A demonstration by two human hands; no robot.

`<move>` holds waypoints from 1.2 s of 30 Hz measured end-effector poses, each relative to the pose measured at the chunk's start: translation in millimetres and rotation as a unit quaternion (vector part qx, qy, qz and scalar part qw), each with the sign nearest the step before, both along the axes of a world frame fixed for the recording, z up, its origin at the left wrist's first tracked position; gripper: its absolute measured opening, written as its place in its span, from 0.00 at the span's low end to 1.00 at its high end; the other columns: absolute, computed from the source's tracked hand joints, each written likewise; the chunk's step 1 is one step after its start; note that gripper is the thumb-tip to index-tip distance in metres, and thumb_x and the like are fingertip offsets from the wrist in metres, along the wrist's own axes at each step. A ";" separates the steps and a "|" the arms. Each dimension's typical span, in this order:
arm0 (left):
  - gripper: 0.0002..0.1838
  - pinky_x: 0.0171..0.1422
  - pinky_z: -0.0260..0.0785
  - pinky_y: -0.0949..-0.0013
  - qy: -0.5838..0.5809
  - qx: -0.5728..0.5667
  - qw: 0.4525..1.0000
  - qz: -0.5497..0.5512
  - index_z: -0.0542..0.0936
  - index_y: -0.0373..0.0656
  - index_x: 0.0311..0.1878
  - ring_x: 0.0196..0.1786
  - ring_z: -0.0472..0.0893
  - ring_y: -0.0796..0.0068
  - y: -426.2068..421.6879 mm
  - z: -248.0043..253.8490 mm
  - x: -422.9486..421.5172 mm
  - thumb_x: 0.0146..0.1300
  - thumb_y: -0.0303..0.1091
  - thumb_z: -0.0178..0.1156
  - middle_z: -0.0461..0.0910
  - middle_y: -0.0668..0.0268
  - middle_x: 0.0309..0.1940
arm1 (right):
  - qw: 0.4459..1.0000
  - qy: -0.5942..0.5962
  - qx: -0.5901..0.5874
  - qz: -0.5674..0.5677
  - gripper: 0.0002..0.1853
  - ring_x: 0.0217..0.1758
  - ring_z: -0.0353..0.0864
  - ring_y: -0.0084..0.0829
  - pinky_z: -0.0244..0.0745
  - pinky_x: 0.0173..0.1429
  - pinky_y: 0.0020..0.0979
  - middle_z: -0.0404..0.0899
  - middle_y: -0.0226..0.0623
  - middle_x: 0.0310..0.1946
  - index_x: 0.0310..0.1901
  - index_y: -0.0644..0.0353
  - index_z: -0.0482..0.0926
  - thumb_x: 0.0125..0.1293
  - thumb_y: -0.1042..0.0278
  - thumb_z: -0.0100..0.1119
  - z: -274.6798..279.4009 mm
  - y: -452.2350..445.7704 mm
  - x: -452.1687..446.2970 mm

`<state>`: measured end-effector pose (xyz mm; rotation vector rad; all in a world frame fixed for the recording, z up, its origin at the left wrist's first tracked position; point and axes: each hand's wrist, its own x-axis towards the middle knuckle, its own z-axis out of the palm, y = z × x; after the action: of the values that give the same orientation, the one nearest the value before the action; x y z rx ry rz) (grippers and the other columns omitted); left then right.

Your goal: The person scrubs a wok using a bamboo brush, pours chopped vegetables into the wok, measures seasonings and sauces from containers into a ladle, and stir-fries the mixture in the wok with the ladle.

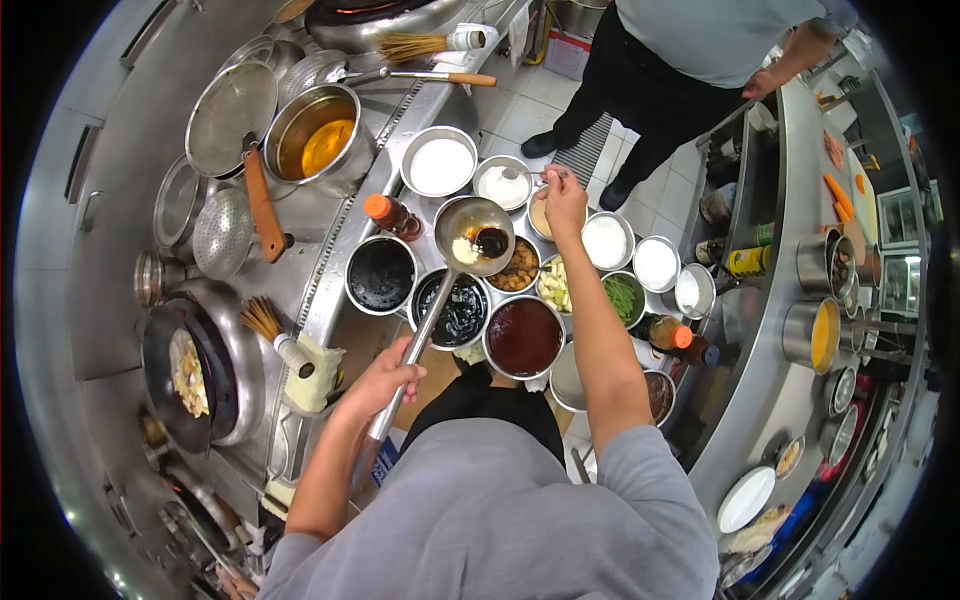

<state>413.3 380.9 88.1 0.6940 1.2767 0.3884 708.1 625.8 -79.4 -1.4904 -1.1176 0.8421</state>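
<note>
My left hand (385, 378) is wrapped round the long handle of a metal ladle (466, 214). Dark sauce and a pale minced heap lie in the ladle's bowl, held above several seasoning containers. In my right hand (566, 202), fingers pinched, is a small metal spoon (522, 174); its tip is at a round container of white powder (501, 188). Close by are a larger tub of white granules (438, 165), a pot of dark red sauce (524, 337) and black sauce (452, 305). Chopped greens (624, 298) sit near my right forearm.
On the left, a wok (170, 395) holds food, near a bamboo brush (265, 320). A pot of oil (325, 150) and strainers (232, 120) stand on the steel range. Another person (690, 50) stands ahead. A steel counter (745, 430) runs along the right.
</note>
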 end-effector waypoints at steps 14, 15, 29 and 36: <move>0.29 0.31 0.68 0.76 0.002 -0.024 0.999 0.040 0.66 0.40 0.70 0.25 0.71 0.82 -12.6 3.9 -21.6 0.64 0.29 0.58 0.69 0.72 0.24 | 0.991 0.125 -0.050 0.004 0.11 0.22 0.82 0.26 0.73 0.22 0.26 0.87 0.42 0.38 0.51 0.66 0.77 0.77 0.68 0.52 -36.8 4.9 -9.0; 0.29 0.30 0.68 0.76 0.004 -0.025 0.999 0.043 0.66 0.40 0.69 0.25 0.71 0.82 -11.7 4.5 -20.8 0.64 0.29 0.58 0.69 0.72 0.23 | 0.980 0.179 -0.077 -0.026 0.11 0.23 0.82 0.27 0.72 0.20 0.25 0.86 0.43 0.40 0.52 0.65 0.77 0.77 0.67 0.51 -37.7 6.1 -9.0; 0.26 0.30 0.68 0.75 -0.054 0.005 0.998 0.019 0.68 0.41 0.68 0.25 0.70 0.83 10.5 -11.3 -25.2 0.66 0.29 0.57 0.68 0.72 0.25 | 0.992 0.012 0.066 -0.106 0.10 0.27 0.81 0.22 0.74 0.33 0.26 0.84 0.37 0.33 0.46 0.65 0.77 0.78 0.66 0.52 44.6 -68.8 27.0; 0.26 0.31 0.68 0.76 -0.057 0.018 0.998 0.019 0.68 0.44 0.68 0.27 0.71 0.85 -33.0 8.7 -45.3 0.66 0.30 0.58 0.69 0.74 0.26 | 0.977 -0.141 0.012 -0.157 0.10 0.23 0.83 0.29 0.77 0.31 0.30 0.86 0.40 0.31 0.45 0.63 0.79 0.75 0.65 0.53 -6.9 -66.6 58.2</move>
<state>368.0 347.9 96.7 0.6702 1.1783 0.4760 766.3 559.3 -86.3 -1.7481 -1.0508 0.4052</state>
